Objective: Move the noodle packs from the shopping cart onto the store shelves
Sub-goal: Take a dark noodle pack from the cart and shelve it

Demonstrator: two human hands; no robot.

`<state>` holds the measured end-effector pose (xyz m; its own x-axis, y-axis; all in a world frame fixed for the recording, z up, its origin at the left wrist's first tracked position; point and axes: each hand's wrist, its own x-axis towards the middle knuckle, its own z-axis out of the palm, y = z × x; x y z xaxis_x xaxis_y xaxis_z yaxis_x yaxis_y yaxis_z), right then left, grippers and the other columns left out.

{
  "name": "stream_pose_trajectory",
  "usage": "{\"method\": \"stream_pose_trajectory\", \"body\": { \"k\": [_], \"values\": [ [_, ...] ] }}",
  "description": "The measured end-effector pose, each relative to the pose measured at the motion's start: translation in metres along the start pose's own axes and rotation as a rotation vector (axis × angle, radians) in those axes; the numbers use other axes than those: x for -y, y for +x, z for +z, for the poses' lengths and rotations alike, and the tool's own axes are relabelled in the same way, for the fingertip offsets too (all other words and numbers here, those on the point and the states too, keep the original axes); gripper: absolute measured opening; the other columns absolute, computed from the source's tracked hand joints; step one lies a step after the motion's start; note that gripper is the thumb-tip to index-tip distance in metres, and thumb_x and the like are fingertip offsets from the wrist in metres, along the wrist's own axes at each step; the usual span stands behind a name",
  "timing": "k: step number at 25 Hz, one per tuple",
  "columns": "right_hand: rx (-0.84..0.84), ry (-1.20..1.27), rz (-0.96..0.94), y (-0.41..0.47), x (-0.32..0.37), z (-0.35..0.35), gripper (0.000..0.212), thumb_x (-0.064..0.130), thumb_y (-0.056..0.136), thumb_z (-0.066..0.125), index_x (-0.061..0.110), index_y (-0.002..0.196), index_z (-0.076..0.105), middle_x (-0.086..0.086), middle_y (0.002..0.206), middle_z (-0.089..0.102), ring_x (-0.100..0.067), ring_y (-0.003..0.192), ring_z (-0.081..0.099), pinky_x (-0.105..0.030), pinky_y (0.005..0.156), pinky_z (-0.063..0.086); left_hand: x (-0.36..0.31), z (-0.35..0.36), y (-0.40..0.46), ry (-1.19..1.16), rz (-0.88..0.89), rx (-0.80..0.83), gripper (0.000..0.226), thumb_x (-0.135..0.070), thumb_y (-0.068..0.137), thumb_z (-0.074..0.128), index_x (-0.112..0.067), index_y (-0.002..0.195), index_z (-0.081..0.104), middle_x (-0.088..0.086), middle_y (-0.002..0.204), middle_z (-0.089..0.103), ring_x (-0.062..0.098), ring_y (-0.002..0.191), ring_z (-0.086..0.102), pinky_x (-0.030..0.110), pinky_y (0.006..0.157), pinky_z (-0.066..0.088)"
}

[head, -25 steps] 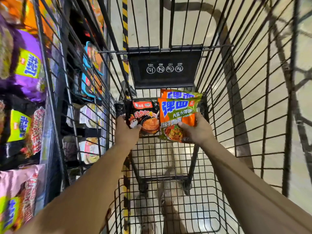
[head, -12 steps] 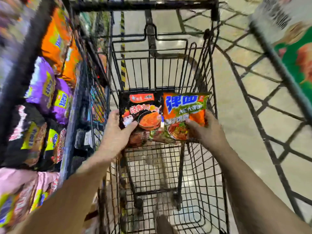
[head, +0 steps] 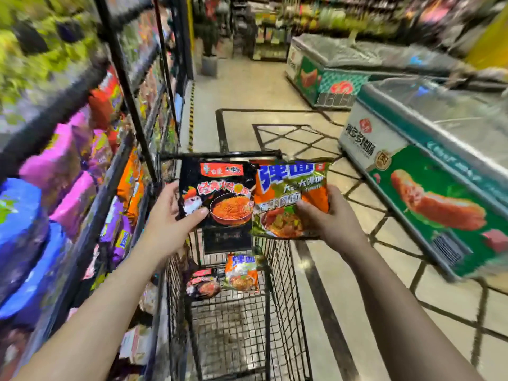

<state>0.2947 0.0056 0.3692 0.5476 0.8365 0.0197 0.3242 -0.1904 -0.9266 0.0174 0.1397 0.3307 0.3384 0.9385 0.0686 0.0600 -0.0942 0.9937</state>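
My left hand (head: pixel 171 218) grips a black noodle pack (head: pixel 220 193) by its lower left corner. My right hand (head: pixel 330 218) grips an orange-and-green noodle pack (head: pixel 288 193) by its lower right side. Both packs are held side by side above the far end of the black wire shopping cart (head: pixel 283 270). Down in the cart lie two more packs, a black one (head: pixel 203 287) and an orange-and-green one (head: pixel 242 273). The store shelves (head: pixel 90 221) run along my left, filled with purple, orange and blue packs.
Chest freezers (head: pixel 428 166) with green fronts line the right side of the aisle, another (head: pixel 324 75) further back. Tiled floor (head: pixel 247 89) stretches ahead. A black upright post (head: pixel 129 86) of the shelving stands close to the cart's left edge.
Both hands have lifted the two packs up out of the cart. My view has risen from the cart's inside to the aisle, shelves and freezers.
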Motion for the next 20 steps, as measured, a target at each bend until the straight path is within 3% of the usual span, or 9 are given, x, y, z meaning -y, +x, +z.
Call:
{"method": "stream_pose_trajectory", "body": {
  "k": [2, 3, 5, 7, 10, 14, 17, 20],
  "values": [
    [-0.003, 0.008, -0.046, -0.013, 0.030, -0.021, 0.047, 0.042, 0.089, 0.076, 0.039, 0.128, 0.050, 0.011, 0.122, 0.066, -0.013, 0.106, 0.069, -0.043, 0.089, 0.061, -0.036, -0.003, -0.011, -0.072, 0.023, 0.037, 0.078, -0.032, 0.074, 0.084, -0.029, 0.142, 0.046, 0.000, 0.133, 0.066, 0.020, 0.124, 0.062, 0.053, 0.112, 0.044],
    [-0.001, 0.017, -0.078, -0.020, 0.045, -0.032, 0.047, 0.042, 0.089, 0.076, 0.039, 0.129, 0.051, 0.013, 0.120, 0.067, -0.011, 0.105, 0.069, -0.042, 0.088, 0.061, -0.055, -0.005, -0.017, -0.116, 0.032, 0.039, 0.080, -0.035, 0.071, 0.085, -0.039, 0.140, 0.046, 0.001, 0.135, 0.066, 0.022, 0.125, 0.062, 0.055, 0.108, 0.046],
    [0.014, 0.060, -0.116, -0.034, 0.069, -0.054, 0.048, 0.044, 0.089, 0.076, 0.038, 0.131, 0.054, 0.013, 0.119, 0.069, -0.010, 0.102, 0.072, -0.041, 0.085, 0.063, -0.084, -0.007, -0.029, -0.186, 0.050, 0.016, 0.072, -0.020, 0.078, 0.084, -0.048, 0.133, 0.048, 0.002, 0.134, 0.066, 0.024, 0.121, 0.063, 0.054, 0.095, 0.056],
    [0.029, 0.084, -0.160, -0.045, 0.090, -0.073, 0.051, 0.045, 0.088, 0.076, 0.038, 0.133, 0.054, 0.010, 0.122, 0.070, -0.013, 0.103, 0.073, -0.044, 0.084, 0.064, -0.109, -0.002, -0.046, -0.189, 0.110, -0.011, 0.063, -0.003, 0.087, 0.075, -0.036, 0.134, 0.051, 0.001, 0.129, 0.069, 0.027, 0.118, 0.064, 0.049, 0.084, 0.061],
    [0.058, 0.086, -0.230, -0.057, 0.112, -0.097, 0.050, 0.044, 0.090, 0.074, 0.037, 0.135, 0.053, 0.010, 0.121, 0.068, -0.014, 0.106, 0.070, -0.044, 0.084, 0.063, -0.145, 0.006, -0.079, -0.153, 0.206, -0.017, 0.055, -0.006, 0.082, 0.077, -0.032, 0.127, 0.058, -0.001, 0.124, 0.072, 0.028, 0.119, 0.065, 0.055, 0.098, 0.052],
    [0.179, 0.139, -0.301, -0.080, 0.132, -0.123, 0.047, 0.041, 0.088, 0.075, 0.036, 0.130, 0.055, 0.008, 0.120, 0.067, -0.014, 0.104, 0.069, -0.033, 0.072, 0.063, -0.174, 0.015, -0.145, -0.158, 0.246, -0.154, 0.065, -0.013, 0.079, 0.082, -0.022, 0.137, 0.054, 0.000, 0.131, 0.069, 0.022, 0.121, 0.064, 0.052, 0.107, 0.047],
    [0.288, 0.149, -0.340, -0.105, 0.136, -0.132, 0.050, 0.040, 0.089, 0.074, 0.035, 0.135, 0.053, 0.008, 0.119, 0.066, -0.014, 0.101, 0.069, -0.024, 0.061, 0.060, -0.182, 0.021, -0.205, -0.196, 0.219, -0.289, 0.068, -0.004, 0.081, 0.079, -0.019, 0.141, 0.051, 0.005, 0.130, 0.069, 0.033, 0.123, 0.063, 0.058, 0.102, 0.049],
    [0.402, 0.172, -0.378, -0.130, 0.136, -0.132, 0.050, 0.042, 0.089, 0.074, 0.038, 0.134, 0.053, 0.010, 0.118, 0.066, -0.013, 0.100, 0.070, -0.035, 0.072, 0.063, -0.191, 0.024, -0.270, -0.201, 0.201, -0.414, 0.061, -0.003, 0.078, 0.075, -0.015, 0.135, 0.056, 0.006, 0.123, 0.072, 0.033, 0.118, 0.065, 0.055, 0.093, 0.057]
  ]
}}
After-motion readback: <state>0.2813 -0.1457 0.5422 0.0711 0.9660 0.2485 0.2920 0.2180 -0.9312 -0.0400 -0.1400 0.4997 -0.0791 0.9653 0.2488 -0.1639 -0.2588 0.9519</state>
